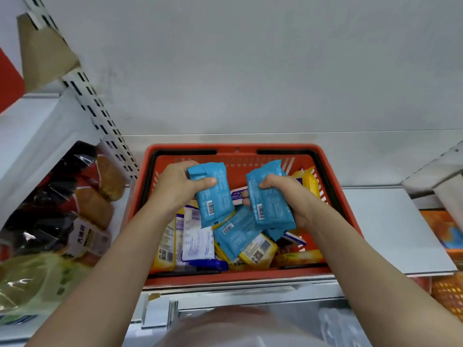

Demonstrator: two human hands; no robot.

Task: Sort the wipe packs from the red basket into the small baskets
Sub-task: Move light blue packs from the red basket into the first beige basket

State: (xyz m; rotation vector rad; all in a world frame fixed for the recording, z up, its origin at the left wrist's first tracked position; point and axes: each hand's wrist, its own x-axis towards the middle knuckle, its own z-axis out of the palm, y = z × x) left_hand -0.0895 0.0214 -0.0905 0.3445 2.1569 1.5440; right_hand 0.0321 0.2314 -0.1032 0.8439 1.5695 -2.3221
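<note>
We note the red basket (235, 275) sitting on a pale shelf (390, 226), its far rim close to the grey back wall (250, 71); bare shelf surface shows to its right, while a slotted white upright (100, 113) stands just beside its left far corner. The left hand (175, 186) is held above the basket interior, fingers and thumb curled round a blue wipe pack (213, 196) held roughly upright. The right hand (285, 196) likewise grips a second blue wipe pack (269, 196), thumb across its face; the two packs are near each other but apart. A third blue pack (235, 232) lies tilted in the basket below them, among yellow packs (258, 254) and white packs with blue print (195, 236). We read "75%" on a white-and-purple pack (236, 194) between the hands; each blue pack shows a white barcode panel, and the finer print is too small to read. The packs are soft, glossy film pouches with crimped ends; the basket is rigid plastic with slotted walls and a black handle folded along the rim. Left of the upright, cellophane-wrapped baked goods (95, 196) crowd an adjacent shelf. An orange lattice basket (448, 291) sits at the lower right edge.
</note>
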